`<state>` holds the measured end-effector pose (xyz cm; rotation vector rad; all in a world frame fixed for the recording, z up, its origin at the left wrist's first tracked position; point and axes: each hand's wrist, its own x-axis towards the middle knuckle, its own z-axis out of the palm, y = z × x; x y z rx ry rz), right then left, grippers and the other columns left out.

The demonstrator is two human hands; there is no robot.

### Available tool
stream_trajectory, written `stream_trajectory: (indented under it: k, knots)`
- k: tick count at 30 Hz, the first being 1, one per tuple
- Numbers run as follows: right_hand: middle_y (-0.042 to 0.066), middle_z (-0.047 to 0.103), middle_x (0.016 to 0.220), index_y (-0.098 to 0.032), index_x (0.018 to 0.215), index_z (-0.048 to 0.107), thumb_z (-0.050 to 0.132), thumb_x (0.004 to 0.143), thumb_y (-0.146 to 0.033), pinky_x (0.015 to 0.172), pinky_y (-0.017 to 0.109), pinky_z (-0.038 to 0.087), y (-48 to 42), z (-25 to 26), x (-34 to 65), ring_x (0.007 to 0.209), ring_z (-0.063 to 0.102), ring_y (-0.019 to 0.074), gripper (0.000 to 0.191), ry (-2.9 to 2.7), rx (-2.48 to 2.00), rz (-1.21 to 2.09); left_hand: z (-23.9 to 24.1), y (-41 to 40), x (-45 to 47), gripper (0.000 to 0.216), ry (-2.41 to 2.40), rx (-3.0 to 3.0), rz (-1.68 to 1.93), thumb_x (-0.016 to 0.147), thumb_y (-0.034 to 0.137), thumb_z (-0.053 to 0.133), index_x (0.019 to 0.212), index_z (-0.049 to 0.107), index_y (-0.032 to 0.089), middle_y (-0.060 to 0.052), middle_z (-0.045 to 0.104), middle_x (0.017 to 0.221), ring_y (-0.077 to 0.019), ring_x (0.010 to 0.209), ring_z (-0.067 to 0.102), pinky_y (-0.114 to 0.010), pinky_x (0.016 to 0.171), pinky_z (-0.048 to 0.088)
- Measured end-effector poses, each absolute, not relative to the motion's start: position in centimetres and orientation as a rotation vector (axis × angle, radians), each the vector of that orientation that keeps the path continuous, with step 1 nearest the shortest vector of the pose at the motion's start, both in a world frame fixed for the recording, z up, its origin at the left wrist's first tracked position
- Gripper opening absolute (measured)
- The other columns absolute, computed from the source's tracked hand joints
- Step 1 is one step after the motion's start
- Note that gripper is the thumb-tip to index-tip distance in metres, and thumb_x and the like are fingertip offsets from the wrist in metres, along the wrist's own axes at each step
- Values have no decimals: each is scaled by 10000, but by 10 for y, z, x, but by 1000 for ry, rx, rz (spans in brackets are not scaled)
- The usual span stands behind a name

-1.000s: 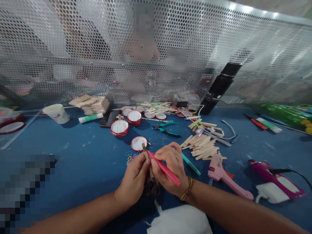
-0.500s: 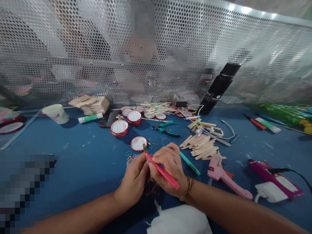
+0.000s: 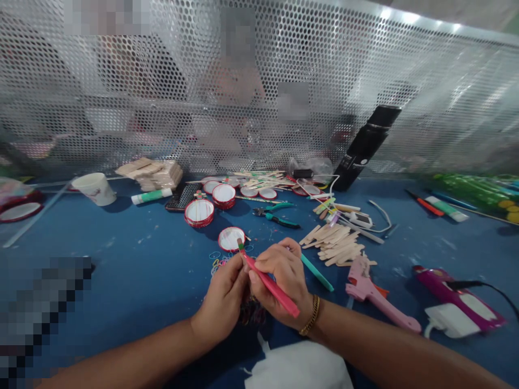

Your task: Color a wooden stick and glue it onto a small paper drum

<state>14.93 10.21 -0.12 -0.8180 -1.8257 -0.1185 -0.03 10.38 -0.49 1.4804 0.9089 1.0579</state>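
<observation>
In the head view my right hand (image 3: 279, 281) is closed round a pink-red marker (image 3: 279, 294), which slants from upper left to lower right. My left hand (image 3: 224, 292) pinches a small wooden stick (image 3: 240, 245) with a green band and a reddish-brown end; its lower part is hidden by fingers. The marker's tip meets the stick near the fingertips. Just beyond lies a round white disc with a red rim (image 3: 231, 238). Coloured small rubber bands (image 3: 219, 263) lie under and behind my hands. A teal pen-like piece (image 3: 317, 273) is right of my right hand.
Wooden craft sticks (image 3: 338, 243), a pink glue gun (image 3: 379, 300) and pliers (image 3: 279, 219) lie to the right and ahead. Red-rimmed round pieces (image 3: 199, 212), a paper cup (image 3: 95, 189) and a black bottle (image 3: 363, 151) stand towards the perforated metal screen (image 3: 259, 129).
Both hands keep almost the same pose on the stick and marker. The whole view shifts very slightly; nothing on the table has been visibly moved.
</observation>
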Motion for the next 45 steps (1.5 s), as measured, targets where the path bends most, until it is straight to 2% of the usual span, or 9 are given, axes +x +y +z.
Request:
stream_trajectory:
  k: [3,16,27,45]
  knots:
    - [-27,695,805,-235,928,514,612,891,-169,858,406,389,102,-3,150,725,628,150,123,-1853,-814,-97,-7,104,-1,363,906,1500,1055,948,519,509,797,543,191,1,535,744,-145,672,442,-253,618,408]
    - [-30,695,781,-233,914,522,612,889,-155,875,410,375,102,0,148,728,649,155,121,-1802,-856,-135,-5,103,-1,366,894,1489,1050,968,505,489,777,518,194,47,412,646,-113,566,328,-231,513,322]
    - [-28,695,808,-225,925,515,625,891,-168,870,399,374,102,-2,149,726,626,143,128,-1857,-815,-109,-10,104,-1,334,876,1488,1055,960,491,510,801,529,198,21,475,699,-136,642,407,-237,566,370]
    - [-29,695,816,-228,933,511,634,887,-165,861,402,376,101,-2,150,729,626,145,146,-1852,-825,-99,-12,103,-1,337,857,1494,1035,971,493,488,815,509,196,32,452,697,-122,609,360,-239,545,351]
